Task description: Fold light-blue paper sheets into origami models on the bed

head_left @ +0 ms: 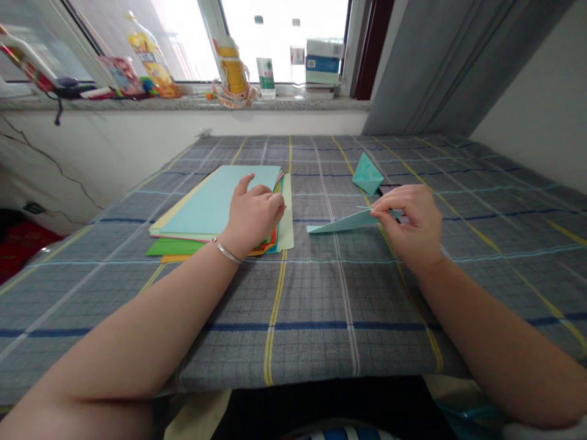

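My right hand (410,223) pinches a folded light-blue sheet of paper (343,223) between thumb and fingers. Its long narrow end points left, just above the tablecloth. Behind that hand lies a small folded teal paper piece (367,175) with a pointed top. Something thin and dark, partly covered by my right hand, lies beside it. My left hand (257,211) is over the right side of a stack of coloured paper (215,201), its top sheet pale blue. Most of its fingers are curled in and one sticks out; the fingertips are hidden, so whether they hold anything does not show.
A grey plaid tablecloth (312,287) covers the table. Along the windowsill (174,105) stand a yellow drink bottle (153,58), a yellow cup (233,70), a white-and-green tube (265,76), a clear bottle (298,61) and boxes (323,64). A grey curtain (440,67) hangs at the right.
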Tool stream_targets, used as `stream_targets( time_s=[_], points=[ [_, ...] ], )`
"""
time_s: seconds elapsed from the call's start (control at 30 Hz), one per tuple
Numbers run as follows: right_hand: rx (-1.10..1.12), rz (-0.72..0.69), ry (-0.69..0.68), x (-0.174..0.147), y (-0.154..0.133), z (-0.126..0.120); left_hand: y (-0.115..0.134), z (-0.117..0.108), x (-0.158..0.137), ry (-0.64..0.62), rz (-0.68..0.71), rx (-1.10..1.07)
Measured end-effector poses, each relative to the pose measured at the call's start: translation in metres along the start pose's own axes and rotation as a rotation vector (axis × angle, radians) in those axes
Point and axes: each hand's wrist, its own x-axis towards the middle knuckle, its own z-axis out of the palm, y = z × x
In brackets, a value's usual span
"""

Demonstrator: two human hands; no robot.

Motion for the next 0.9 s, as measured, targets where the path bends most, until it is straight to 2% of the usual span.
stream_targets(
  time_s=[0.13,0.23,0.37,0.57,0.73,0.9],
  points=[
    [-0.009,-0.013,0.015,0.001,-0.002,0.004,0.016,-0.005,0.001,0.023,-0.079,-0.192],
    [0.054,-0.034,-0.008,0.002,-0.013,0.010,0.042,-0.011,0.002,0.006,0.048,-0.384],
    [0.107,-0.077,-0.083,-0.001,-0.027,0.012,0.065,-0.010,0.001,-0.018,0.141,-0.465],
    [0.063,-0.011,-0.197,-0.008,-0.016,0.012,0.055,-0.003,0.000,0.047,0.107,-0.489],
    [0.098,0.027,-0.367,-0.011,0.004,0.018,0.047,-0.007,0.000,0.116,0.135,-0.492],
    [0.076,0.009,-0.396,-0.013,0.008,0.023,0.043,-0.004,-0.001,0.135,0.171,-0.474]
  ],
)
